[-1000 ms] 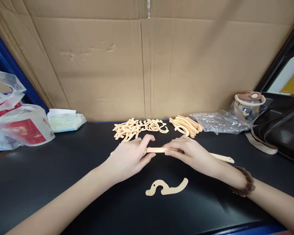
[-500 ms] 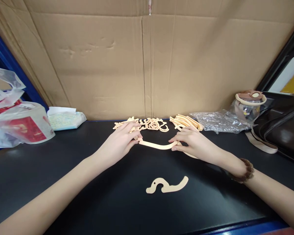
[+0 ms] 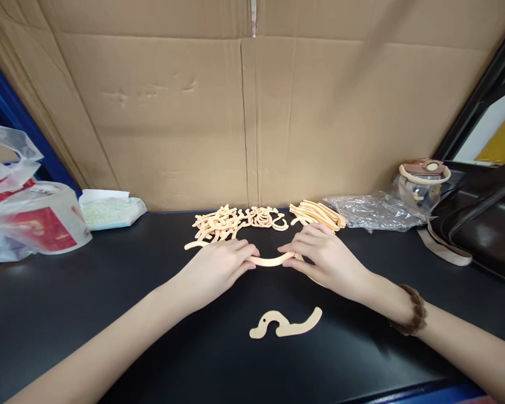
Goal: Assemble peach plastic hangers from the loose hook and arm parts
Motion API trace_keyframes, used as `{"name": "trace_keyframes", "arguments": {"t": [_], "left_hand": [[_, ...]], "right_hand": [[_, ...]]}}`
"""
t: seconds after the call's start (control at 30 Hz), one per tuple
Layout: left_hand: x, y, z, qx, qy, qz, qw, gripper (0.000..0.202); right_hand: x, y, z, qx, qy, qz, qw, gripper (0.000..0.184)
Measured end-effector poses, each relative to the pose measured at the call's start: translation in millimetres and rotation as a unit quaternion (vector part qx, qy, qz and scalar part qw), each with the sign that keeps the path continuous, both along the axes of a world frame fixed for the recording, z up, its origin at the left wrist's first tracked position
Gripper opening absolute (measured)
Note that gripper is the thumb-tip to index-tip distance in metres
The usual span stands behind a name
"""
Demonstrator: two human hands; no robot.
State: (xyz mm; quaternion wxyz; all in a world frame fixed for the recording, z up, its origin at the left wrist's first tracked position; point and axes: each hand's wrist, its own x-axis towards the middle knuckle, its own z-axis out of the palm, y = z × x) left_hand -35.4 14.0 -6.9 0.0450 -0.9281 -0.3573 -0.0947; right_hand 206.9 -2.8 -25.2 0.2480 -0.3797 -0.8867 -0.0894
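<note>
Between my two hands runs a curved beige plastic hanger arm (image 3: 271, 262), held a little above the black table. My left hand (image 3: 219, 269) pinches its left end between thumb and fingers. At its right end my right hand (image 3: 324, 255) pinches what looks like a joint with another beige piece, mostly hidden under the palm. A pale curved strip (image 3: 196, 245) shows beyond my left hand; whether it joins the held arm I cannot tell. Nearer me, a separate beige piece (image 3: 297, 328) with a hook-like bend and a small hole lies flat.
Behind my hands lie piles of beige parts: short arms (image 3: 219, 221), hooks (image 3: 263, 216) and long strips (image 3: 315, 213). A tissue pack (image 3: 111, 210) and bagged roll (image 3: 46, 219) stand left. Clear plastic wrap (image 3: 366, 210), a bottle (image 3: 423, 185) and a black bag (image 3: 483, 219) are right.
My left hand has moved slightly nearer me and slid along, covering the arm's left end that showed before. The gap between my hands is shorter. The piece lying nearer me stays put.
</note>
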Motion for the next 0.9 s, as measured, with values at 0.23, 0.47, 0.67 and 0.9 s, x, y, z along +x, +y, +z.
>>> {"name": "trace_keyframes", "arguments": {"t": [0.23,0.47,0.67,0.9], "left_hand": [[-7.8,3.7,1.7,0.08,-0.012,0.071,0.994,0.019],[-11.5,4.9,3.9,0.105,-0.019,0.145,0.984,0.018],[-6.5,2.8,1.1,0.155,-0.028,0.166,0.974,0.022],[6.6,-10.9,-0.4,0.333,-0.094,0.006,0.938,0.039]], "right_hand": [[7.6,2.7,4.4,0.048,0.076,-0.054,0.994,0.056],[17.5,10.0,3.9,-0.118,0.088,-0.131,0.98,0.024],[9.9,4.0,6.5,-0.114,0.1,-0.124,0.981,0.016],[-7.4,-11.6,0.2,-0.189,0.141,-0.048,0.971,0.013]]}}
